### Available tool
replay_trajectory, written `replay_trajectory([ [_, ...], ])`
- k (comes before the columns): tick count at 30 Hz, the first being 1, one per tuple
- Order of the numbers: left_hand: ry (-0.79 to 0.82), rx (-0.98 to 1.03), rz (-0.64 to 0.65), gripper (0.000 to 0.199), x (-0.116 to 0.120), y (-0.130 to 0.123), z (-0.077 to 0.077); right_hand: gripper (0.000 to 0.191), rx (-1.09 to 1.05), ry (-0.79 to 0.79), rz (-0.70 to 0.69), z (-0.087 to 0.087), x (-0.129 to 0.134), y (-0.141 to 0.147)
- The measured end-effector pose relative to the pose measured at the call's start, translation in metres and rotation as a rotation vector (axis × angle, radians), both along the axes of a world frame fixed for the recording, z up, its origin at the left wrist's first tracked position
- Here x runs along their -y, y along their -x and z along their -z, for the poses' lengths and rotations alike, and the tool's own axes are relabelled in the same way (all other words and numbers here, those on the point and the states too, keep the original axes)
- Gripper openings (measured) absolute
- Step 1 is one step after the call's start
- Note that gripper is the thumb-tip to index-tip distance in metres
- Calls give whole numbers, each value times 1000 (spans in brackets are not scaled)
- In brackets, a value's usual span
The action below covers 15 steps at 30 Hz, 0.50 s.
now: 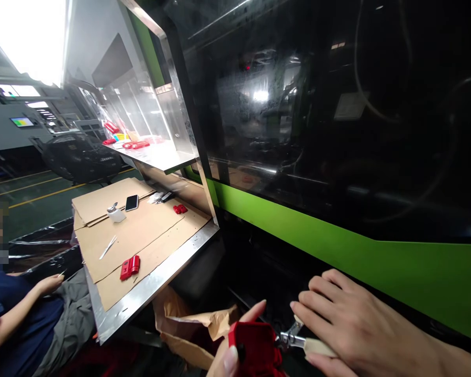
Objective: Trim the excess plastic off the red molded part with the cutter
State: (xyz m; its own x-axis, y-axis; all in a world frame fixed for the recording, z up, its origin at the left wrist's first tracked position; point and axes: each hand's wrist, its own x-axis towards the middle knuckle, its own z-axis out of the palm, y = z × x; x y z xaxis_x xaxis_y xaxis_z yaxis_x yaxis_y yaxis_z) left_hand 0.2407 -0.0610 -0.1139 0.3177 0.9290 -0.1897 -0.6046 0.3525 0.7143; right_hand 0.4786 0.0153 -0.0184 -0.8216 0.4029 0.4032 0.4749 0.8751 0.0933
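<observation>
Red plastic part point(255, 343) clamped in my left hand point(235, 345); my right hand point(349, 319) grips small cutters point(298, 339) touching its edge

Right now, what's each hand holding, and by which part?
Left hand pinches the red plastic part by its near edge; right hand grips the cutters by their pale handles.

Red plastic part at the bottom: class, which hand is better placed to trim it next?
Probably the right hand: it holds the cutter, whose metal tip meets the red part. The left hand only grips that part.
</observation>
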Motion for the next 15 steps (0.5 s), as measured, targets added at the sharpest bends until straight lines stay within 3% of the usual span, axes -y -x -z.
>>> replay_trajectory([
  [2, -37, -7, -23, 80, 0, -2, -4, 20, 21, 10, 1, 0, 1, 3],
  [6, -61, 27, -62, 73, 0, -4, -11, 27, 24, 27, -36, 2, 1, 7],
  [11, 15, 1, 14, 83, 5, -4, 5, 33, 45, 67, -98, 14, -2, 7],
  [15, 91, 135, -7, 84, 9, -5, 5, 45, 97, 238, 5, 16, -3, -3],
])
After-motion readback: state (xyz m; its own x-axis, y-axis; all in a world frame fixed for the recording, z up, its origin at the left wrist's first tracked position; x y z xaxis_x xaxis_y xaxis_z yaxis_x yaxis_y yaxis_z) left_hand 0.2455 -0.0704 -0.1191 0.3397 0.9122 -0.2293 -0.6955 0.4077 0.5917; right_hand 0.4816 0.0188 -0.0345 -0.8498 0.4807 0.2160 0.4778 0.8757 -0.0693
